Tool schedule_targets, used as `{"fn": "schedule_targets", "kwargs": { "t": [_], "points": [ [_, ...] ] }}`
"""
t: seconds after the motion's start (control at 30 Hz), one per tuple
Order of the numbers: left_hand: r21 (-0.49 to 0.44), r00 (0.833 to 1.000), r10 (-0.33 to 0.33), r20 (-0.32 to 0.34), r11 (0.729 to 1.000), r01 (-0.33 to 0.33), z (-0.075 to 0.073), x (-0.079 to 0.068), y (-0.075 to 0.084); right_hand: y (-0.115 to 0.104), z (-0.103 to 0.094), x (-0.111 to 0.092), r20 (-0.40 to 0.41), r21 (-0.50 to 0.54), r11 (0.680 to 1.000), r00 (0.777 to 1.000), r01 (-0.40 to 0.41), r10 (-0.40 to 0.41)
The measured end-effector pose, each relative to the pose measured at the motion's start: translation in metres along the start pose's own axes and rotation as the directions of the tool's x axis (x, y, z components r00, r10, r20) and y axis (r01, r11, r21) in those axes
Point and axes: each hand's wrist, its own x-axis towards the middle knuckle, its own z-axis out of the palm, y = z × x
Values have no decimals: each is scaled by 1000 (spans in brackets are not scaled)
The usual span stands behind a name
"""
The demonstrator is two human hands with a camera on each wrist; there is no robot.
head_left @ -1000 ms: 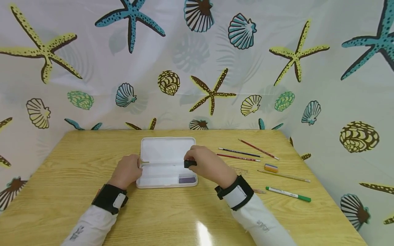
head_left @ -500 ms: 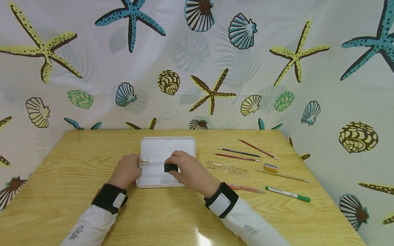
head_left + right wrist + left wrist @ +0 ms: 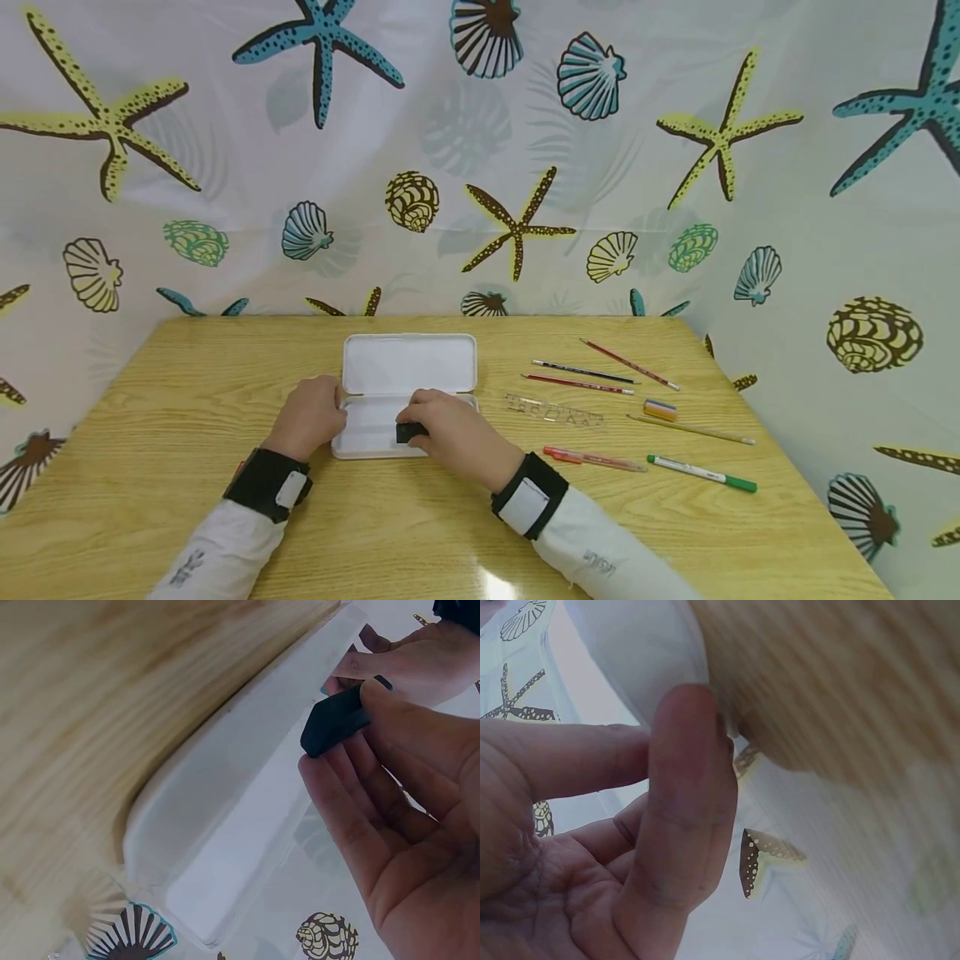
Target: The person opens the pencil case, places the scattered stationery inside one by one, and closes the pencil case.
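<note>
A white pencil case (image 3: pixel 409 364) lies on the table with its lid folded back. At its left side my left hand (image 3: pixel 306 417) grips the edge; in the left wrist view, thumb and finger (image 3: pixel 686 750) pinch the white rim. My right hand (image 3: pixel 465 437) is over the front tray and pinches a small black block (image 3: pixel 410 432) between thumb and fingers. In the right wrist view the black block (image 3: pixel 334 720) has a bevelled end and is held close over the tray (image 3: pixel 232 847). The tray's right-hand compartment is hidden behind my right hand.
To the right lie a clear ruler (image 3: pixel 553 411), a red pen (image 3: pixel 592 459), a green marker (image 3: pixel 702 473), a striped block (image 3: pixel 661 409) and several pencils, one of them black (image 3: pixel 583 371). A patterned cloth (image 3: pixel 420 167) hangs behind the wooden table (image 3: pixel 225 358).
My right hand has moved left and toward me with the black block, from the tray's right end to its middle, uncovering the ruler and red pen. My left hand has stayed put.
</note>
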Motion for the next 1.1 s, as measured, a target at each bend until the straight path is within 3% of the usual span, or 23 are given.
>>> {"fn": "schedule_targets", "kwargs": {
  "t": [0.7, 1.1],
  "points": [
    [-1, 1000, 6, -10, 1000, -6, -1, -3, 3, 4, 7, 0, 30, 6, 1000, 1000, -6, 6],
    [-4, 1000, 12, -18, 1000, -12, 0, -1, 0, 1, 4, 0, 81, -54, 998, 996, -23, 28]
  ]
}}
